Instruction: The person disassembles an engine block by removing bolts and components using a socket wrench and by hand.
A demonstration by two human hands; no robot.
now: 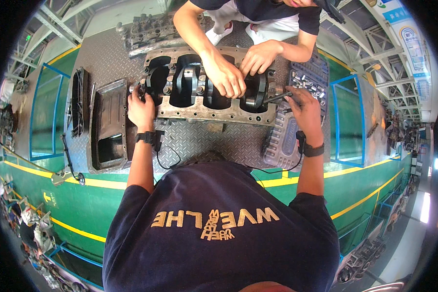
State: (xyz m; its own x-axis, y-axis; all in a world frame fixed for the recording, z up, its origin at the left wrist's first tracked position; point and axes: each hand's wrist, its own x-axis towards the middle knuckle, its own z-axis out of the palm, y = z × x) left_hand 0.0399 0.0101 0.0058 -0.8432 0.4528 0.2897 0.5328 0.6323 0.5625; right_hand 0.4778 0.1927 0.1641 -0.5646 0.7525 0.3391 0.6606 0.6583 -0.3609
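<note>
An engine block (197, 113) lies on the patterned metal table with a crankshaft (189, 80) across its open bays. My left hand (141, 112) is at the block's left end, its fingers curled round the crankshaft's end there. At the right end, my right hand (305, 109) grips a dark metal bar (276, 98), whose far tip points in over the crankshaft. Across the table, a co-worker's two hands (225, 78) reach down into the right-hand bays; what their fingertips touch is hidden.
A rusty oil pan (95, 131) and a long dark part (79, 102) lie left of the block. On the right sits a tool case (280, 141) with sockets, partly under my right arm. Another metal engine part (153, 34) stands behind. A cable (168, 158) hangs by my left wrist.
</note>
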